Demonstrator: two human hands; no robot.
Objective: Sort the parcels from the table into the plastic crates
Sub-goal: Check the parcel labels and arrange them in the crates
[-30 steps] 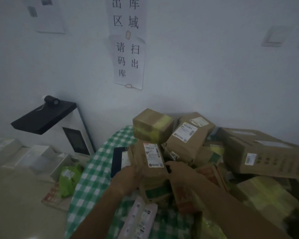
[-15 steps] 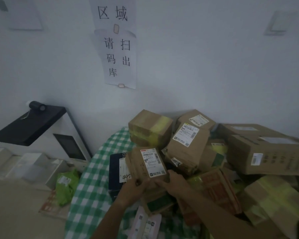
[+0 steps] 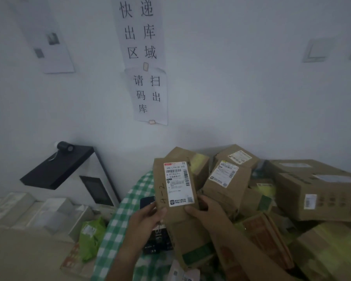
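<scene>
Both hands held one brown parcel (image 3: 175, 191) upright, label facing the camera. Left hand (image 3: 145, 219) gripped its lower left edge, thumb curled over the front; right hand (image 3: 206, 212) gripped the lower right edge, thumb on the front, fingers behind. White shipping label (image 3: 177, 183) sat above the thumbs, "A-2" handwritten to its left. Judged step: reading the label to pick a crate.

Progress looked early. A big parcel pile (image 3: 272, 199) lay to the right of and behind the right hand: small taped boxes just beyond the held one, a large carton (image 3: 320, 195) further right, yellow-green wrapped ones below it. More flat parcels lay under and below the hands on the checked tablecloth (image 3: 118, 228). A green pouch (image 3: 91, 237) sat left of the left hand, off the cloth.

No plastic crates in view, so nothing sorted could be confirmed. A scanner stand (image 3: 69, 175) stood up-left of the left hand, paper signs (image 3: 144, 63) on the wall above.
</scene>
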